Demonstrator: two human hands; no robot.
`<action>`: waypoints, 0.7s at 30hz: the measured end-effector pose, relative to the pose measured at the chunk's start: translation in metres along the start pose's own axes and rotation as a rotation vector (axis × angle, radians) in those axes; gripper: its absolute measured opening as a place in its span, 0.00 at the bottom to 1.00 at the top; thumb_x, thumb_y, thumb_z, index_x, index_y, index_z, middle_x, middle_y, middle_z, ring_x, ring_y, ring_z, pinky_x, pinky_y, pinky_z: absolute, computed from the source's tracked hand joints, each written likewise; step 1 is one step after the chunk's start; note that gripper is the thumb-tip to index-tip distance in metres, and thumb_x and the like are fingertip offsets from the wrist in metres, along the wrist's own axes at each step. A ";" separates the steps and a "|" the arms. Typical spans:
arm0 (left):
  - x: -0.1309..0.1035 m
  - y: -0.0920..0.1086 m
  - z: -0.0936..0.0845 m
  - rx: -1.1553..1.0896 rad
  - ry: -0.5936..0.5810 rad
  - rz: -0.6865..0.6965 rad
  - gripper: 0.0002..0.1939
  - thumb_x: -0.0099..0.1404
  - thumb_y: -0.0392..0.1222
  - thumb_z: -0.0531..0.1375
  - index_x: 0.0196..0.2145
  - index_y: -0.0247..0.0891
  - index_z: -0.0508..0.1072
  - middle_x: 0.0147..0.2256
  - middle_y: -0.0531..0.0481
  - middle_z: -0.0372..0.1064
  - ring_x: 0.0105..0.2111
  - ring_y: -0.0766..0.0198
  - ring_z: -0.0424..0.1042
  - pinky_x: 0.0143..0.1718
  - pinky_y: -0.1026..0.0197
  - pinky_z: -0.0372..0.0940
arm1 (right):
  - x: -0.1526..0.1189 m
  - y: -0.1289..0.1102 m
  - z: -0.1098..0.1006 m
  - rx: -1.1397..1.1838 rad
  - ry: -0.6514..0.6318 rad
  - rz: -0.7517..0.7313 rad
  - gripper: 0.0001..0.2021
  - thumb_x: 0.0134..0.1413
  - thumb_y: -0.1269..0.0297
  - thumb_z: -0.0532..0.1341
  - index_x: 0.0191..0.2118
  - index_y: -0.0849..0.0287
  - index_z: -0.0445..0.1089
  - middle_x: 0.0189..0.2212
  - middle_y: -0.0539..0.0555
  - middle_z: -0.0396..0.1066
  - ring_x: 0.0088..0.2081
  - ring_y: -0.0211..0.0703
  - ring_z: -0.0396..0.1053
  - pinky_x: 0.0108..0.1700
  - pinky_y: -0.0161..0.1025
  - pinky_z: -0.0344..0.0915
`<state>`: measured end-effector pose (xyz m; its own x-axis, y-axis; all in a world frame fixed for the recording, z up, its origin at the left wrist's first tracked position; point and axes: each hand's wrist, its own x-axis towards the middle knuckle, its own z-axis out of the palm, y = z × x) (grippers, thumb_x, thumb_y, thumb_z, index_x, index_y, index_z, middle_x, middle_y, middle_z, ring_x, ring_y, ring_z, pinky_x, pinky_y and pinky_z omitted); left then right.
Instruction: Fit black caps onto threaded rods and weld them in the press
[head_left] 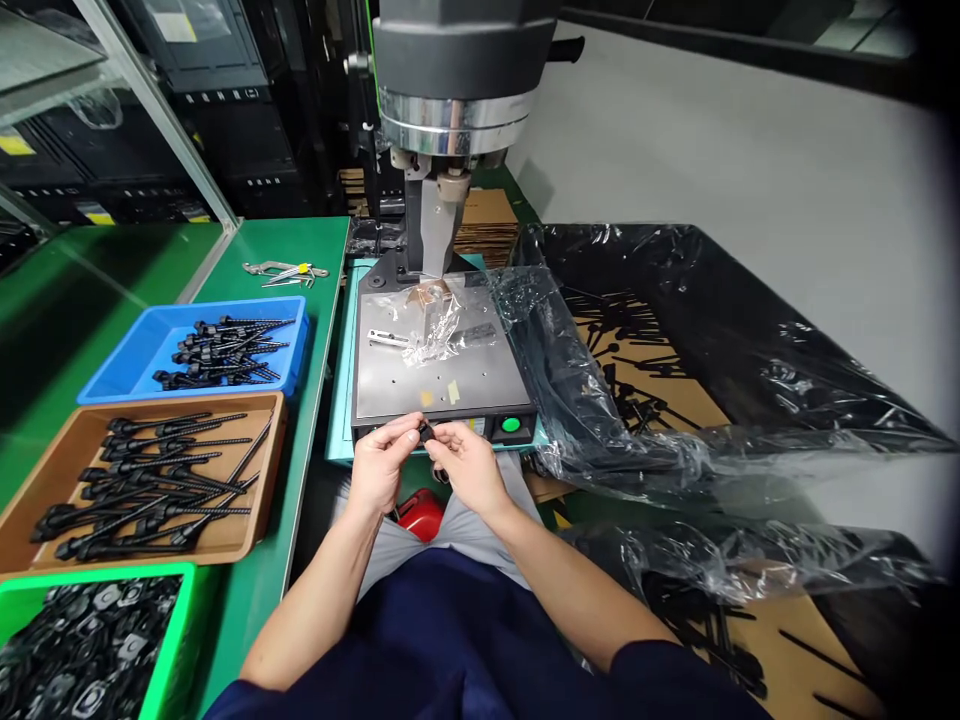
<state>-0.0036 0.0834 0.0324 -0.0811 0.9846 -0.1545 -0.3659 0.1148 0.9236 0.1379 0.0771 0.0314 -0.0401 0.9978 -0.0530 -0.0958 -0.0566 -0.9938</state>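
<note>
Just in front of the machine's base, my left hand [384, 461] and my right hand [469, 462] meet, fingertips pinched on one small black part [425, 432]. Its exact kind is too small to make out, and the fingers cover much of it. Beyond the hands lies the metal work plate [405, 385] of a bench press, with crumpled clear plastic film [444, 325] over its fixture. Above that hangs the press head [457, 120] with a metal horn pointing down. A green button [511, 424] sits on the base, right of my right hand.
On the green bench at left stand a blue tray [101, 378] and a brown tray [268, 500] of black threaded rods, and a green bin [178, 625] of small black parts. Wrenches [285, 271] lie behind. To the right are boxes lined with black plastic [720, 290], holding black rods.
</note>
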 end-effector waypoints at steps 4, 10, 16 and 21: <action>0.000 -0.002 0.002 0.092 -0.024 0.045 0.14 0.54 0.46 0.71 0.38 0.39 0.82 0.47 0.42 0.77 0.51 0.50 0.73 0.56 0.48 0.65 | 0.002 -0.003 0.001 0.095 -0.025 0.054 0.13 0.49 0.55 0.67 0.36 0.58 0.70 0.26 0.50 0.71 0.25 0.37 0.67 0.25 0.35 0.65; -0.002 0.001 0.005 0.282 -0.042 0.187 0.12 0.58 0.46 0.67 0.40 0.42 0.82 0.46 0.45 0.77 0.50 0.53 0.73 0.55 0.51 0.67 | 0.002 0.008 -0.002 0.098 -0.013 0.068 0.14 0.51 0.53 0.65 0.37 0.58 0.71 0.25 0.50 0.71 0.24 0.37 0.66 0.24 0.35 0.64; -0.006 0.004 0.009 0.358 -0.079 0.202 0.13 0.60 0.44 0.66 0.43 0.43 0.81 0.50 0.45 0.75 0.54 0.54 0.71 0.60 0.50 0.62 | 0.002 0.020 -0.004 -0.056 0.085 -0.034 0.11 0.55 0.55 0.63 0.39 0.57 0.72 0.27 0.51 0.72 0.27 0.40 0.69 0.27 0.36 0.67; -0.008 -0.006 0.015 0.333 -0.090 0.166 0.18 0.59 0.44 0.67 0.48 0.43 0.79 0.55 0.44 0.72 0.57 0.54 0.68 0.61 0.51 0.60 | 0.009 0.018 -0.007 -0.009 0.061 -0.026 0.15 0.53 0.57 0.64 0.45 0.56 0.72 0.31 0.51 0.72 0.28 0.39 0.69 0.28 0.36 0.68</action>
<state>0.0132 0.0766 0.0338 -0.0267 0.9993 0.0245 -0.0320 -0.0253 0.9992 0.1432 0.0856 0.0118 0.0229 0.9992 -0.0327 -0.0867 -0.0306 -0.9958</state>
